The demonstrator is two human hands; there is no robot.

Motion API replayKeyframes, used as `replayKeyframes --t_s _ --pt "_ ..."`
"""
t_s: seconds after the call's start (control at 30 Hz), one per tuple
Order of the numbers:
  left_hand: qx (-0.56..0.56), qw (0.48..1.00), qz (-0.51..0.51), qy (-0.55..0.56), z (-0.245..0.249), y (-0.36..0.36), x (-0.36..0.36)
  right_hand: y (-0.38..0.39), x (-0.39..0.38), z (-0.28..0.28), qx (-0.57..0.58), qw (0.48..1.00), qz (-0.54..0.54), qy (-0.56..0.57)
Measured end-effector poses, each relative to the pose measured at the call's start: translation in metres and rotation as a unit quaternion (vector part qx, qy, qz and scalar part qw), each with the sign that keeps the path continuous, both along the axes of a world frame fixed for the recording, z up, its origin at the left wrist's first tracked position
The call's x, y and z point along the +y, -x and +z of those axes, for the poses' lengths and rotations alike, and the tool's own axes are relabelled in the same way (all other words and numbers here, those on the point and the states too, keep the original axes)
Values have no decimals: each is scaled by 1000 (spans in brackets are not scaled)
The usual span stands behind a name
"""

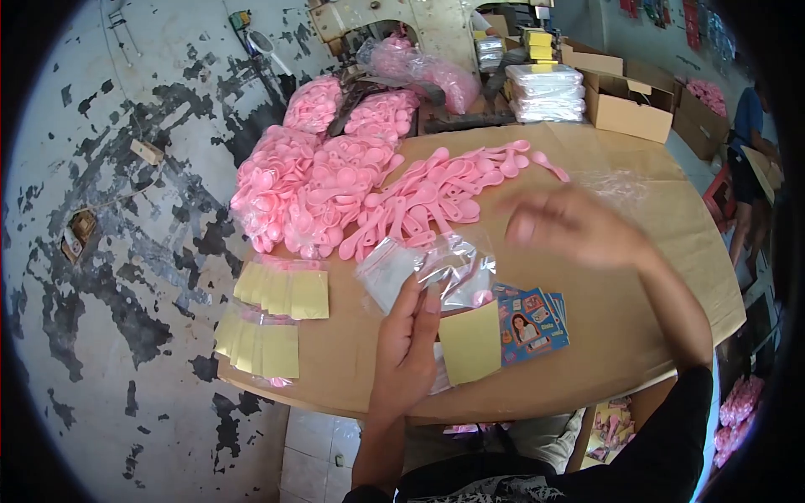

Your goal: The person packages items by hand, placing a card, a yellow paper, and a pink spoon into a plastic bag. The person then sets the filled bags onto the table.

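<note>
My left hand (407, 344) is closed, thumb and fingers pinching a clear plastic bag (459, 272) over the table. Something pink shows at the bag's lower right corner. More clear bags (387, 270) lie just behind my fingertips. Close to the left hand is a yellow card (471, 344), partly covering blue printed cards (533, 323) with a picture on them. My right hand (579, 226) is above the table to the right, smeared by motion; its grip cannot be made out. Nearby behind it spreads a loose heap of pink plastic spoons (432, 197).
Bulging bags of pink spoons (314, 180) stand at the back left. Two rows of packs with yellow cards (281, 293) lie at the left edge. Stacked clear packaging (545, 92) and a cardboard box (629, 105) are at the back right. Another person (748, 159) is at far right.
</note>
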State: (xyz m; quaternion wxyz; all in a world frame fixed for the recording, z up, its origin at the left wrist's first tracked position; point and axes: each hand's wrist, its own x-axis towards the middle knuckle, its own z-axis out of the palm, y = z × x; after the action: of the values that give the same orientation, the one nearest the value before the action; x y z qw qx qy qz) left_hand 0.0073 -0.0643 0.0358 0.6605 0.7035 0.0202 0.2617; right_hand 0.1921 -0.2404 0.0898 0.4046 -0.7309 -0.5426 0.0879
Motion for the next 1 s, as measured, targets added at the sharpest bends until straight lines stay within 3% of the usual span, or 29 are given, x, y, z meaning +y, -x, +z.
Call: replayKeyframes --t_s 0.13,0.2,0.27,0.3,0.4,0.57,0.7,0.77,0.87,1.0 --pt "-20 997 -14 78 -1 -4 1 45 19 -5 100 990 57 87" --pt "-47 987 -35 151 -2 -6 0 41 21 -19 160 986 38 24" --pt "-31 995 -49 83 -14 -7 7 37 22 -27 200 978 47 -39" --pt "-24 997 -54 46 -18 -6 10 38 23 -26 203 977 44 -41" --pt "-23 992 -43 120 -18 -4 10 41 23 -21 198 977 59 -43" --pt "-15 990 -62 128 -16 -5 11 40 22 -23 186 975 102 -68" --pt "-1 985 -87 147 -16 -3 13 46 27 -25 199 975 58 -75" --pt "4 992 -92 92 -17 -3 12 42 24 -26 197 976 58 -74" --pt "13 990 -108 94 -21 -1 15 40 22 -25 113 990 51 -64" --pt "1 990 -95 102 -20 -1 15 44 26 -24 107 988 60 -91"
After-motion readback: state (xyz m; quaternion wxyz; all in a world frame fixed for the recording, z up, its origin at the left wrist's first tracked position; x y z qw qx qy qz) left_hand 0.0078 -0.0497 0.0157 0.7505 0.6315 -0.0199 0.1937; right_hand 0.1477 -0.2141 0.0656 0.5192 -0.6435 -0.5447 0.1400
